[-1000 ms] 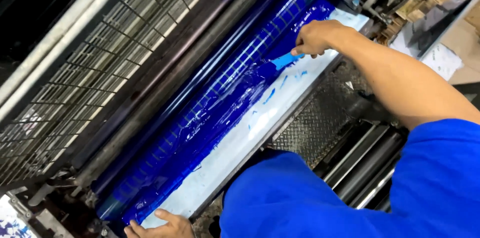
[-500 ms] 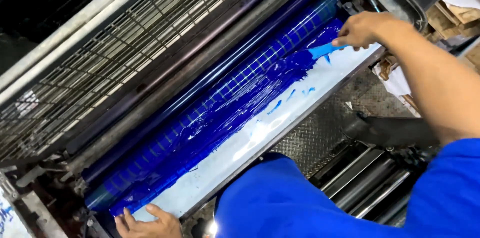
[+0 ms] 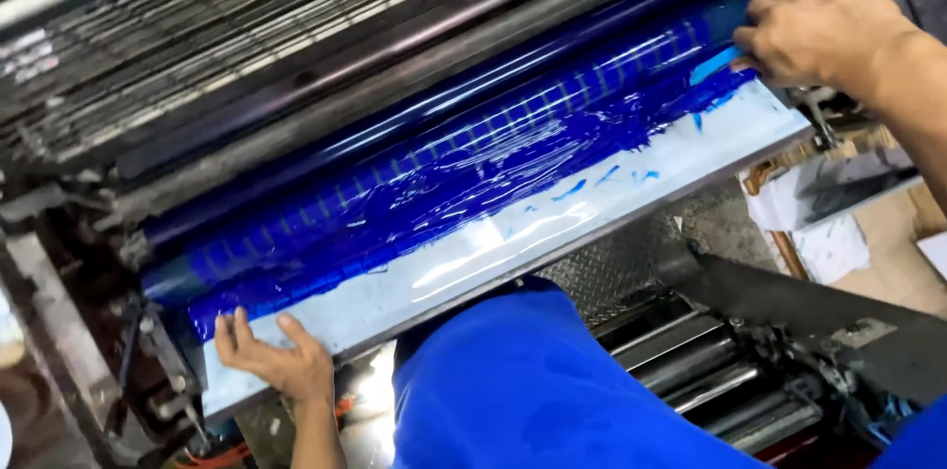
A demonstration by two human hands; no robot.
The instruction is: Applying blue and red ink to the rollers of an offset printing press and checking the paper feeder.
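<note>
- Head view, nearest to us: our blue sleeve (image 3: 533, 390) fills the lower middle, and beside it our left hand (image 3: 271, 360) rests flat, fingers spread, on the near left corner of the pale ink tray (image 3: 552, 232). This hand closes on nothing; it only presses on the tray's edge.
- Behind the tray edge lies wet blue ink (image 3: 444, 188), pooled against the long blue roller (image 3: 414, 148). The roller's long axis runs from lower left to upper right, across the whole machine.
- At the far right end, our right hand (image 3: 819, 25) has its grip closed around a light blue ink knife (image 3: 715, 65), whose blade touches the ink just beside the roller's end.
- From this grip the ink stretches away down-left along the roller, toward the left hand. The right hand is clearly the nearer one to the knife.
- Farthest away, a metal guard grille (image 3: 227, 25) covers the upper left.
</note>
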